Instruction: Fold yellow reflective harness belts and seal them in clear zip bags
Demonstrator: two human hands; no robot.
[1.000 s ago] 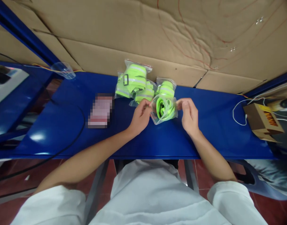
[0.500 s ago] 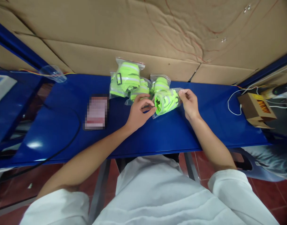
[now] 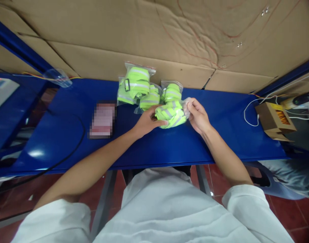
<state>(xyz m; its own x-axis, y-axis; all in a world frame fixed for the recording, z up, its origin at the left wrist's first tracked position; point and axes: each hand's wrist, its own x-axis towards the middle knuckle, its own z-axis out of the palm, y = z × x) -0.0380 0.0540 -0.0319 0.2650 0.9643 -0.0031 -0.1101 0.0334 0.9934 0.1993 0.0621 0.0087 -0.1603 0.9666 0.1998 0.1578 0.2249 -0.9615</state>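
Between my hands is a clear plastic bag (image 3: 172, 114) with a folded neon-yellow reflective strap inside. My left hand (image 3: 148, 122) grips the bag's left end, thumb in front and the other fingers partly hidden behind. At the opposite end, my right hand (image 3: 197, 114) pinches the loose clear plastic. Just behind it stands a similar bagged strap (image 3: 172, 91). Farther left, more bagged reflective straps (image 3: 137, 82) are piled against the cardboard, one showing a black buckle.
A phone (image 3: 102, 120) with a blurred screen lies left on the blue table (image 3: 154, 152). A clear plastic cup (image 3: 58, 78) is at the back left. On the right are a small cardboard box (image 3: 274, 121) and a white cable (image 3: 246, 113). Cardboard (image 3: 114, 30) lines the back.
My left hand has closed from a loose curl onto the bag's left end. The bag has turned and shifted slightly left, and my right hand has moved left with its edge.
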